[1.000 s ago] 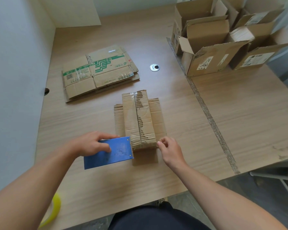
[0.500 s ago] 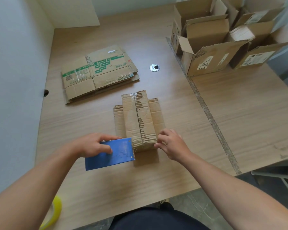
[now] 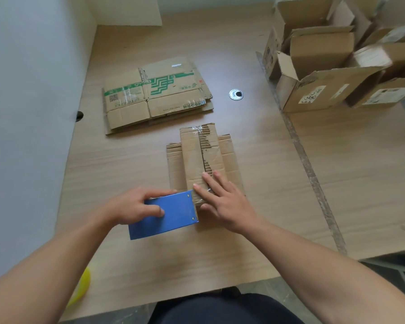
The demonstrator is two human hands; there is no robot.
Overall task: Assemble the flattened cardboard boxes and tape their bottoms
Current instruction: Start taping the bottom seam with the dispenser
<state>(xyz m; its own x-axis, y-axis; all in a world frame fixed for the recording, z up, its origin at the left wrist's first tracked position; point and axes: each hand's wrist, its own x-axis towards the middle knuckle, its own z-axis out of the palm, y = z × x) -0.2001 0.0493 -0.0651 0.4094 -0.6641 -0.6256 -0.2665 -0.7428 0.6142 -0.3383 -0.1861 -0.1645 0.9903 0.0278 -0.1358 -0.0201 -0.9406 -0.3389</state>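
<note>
Blue tape dispenser [image 3: 175, 218], gripped in the left hand [image 3: 129, 206], meets the box [image 3: 192, 160] at its six o'clock end; right hand [image 3: 227, 204] presses there, fingers straight.

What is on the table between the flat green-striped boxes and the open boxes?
Only a small round metal ring with a dark hole, set in the wooden table; the head view shows it.

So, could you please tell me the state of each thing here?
Box: bottom up, flaps folded shut.
Tape dispenser: gripped, at the box's near end.
Left hand: grips the tape dispenser.
Right hand: flat, pressing the box's seam.
Flattened boxes: stacked, unassembled.
Far boxes: upright, top flaps open.
</note>
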